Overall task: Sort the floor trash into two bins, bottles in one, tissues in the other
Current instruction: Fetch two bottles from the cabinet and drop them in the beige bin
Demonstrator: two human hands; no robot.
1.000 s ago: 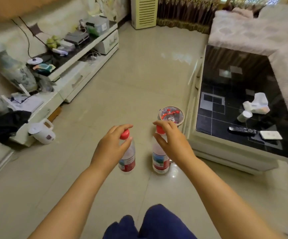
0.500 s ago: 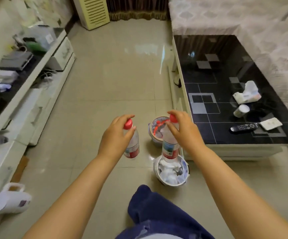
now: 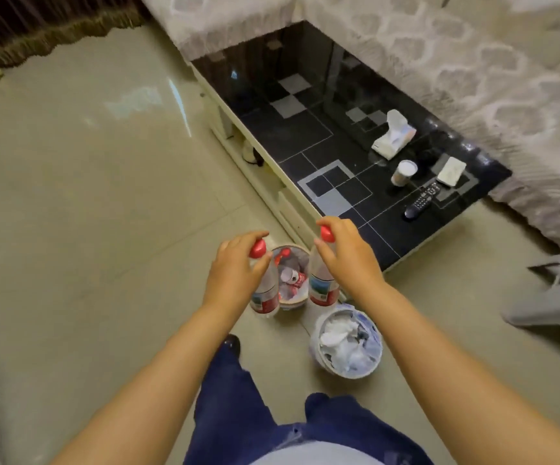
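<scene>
My left hand (image 3: pixel 235 273) grips the red cap of a clear plastic bottle (image 3: pixel 265 295) with a red label, hanging upright. My right hand (image 3: pixel 347 260) holds a second, similar bottle (image 3: pixel 320 285) by its red cap. Both bottles hang on either side of a small round bin (image 3: pixel 297 298) on the floor that holds several bottles. A second round bin (image 3: pixel 370 365), nearer me and to the right, is filled with crumpled white tissues.
A black glass coffee table (image 3: pixel 335 169) with a white frame stands right behind the bins, carrying a tissue pack, a cup, a remote and a white pad. A covered sofa (image 3: pixel 473 72) lies beyond it. A grey stool (image 3: pixel 553 297) is at the right. My legs are below.
The view has swung right and down as I stepped closer. Both bottles, still held by their caps, now hang beside the bottle bin; the right one has left the space over the tissue bin.
</scene>
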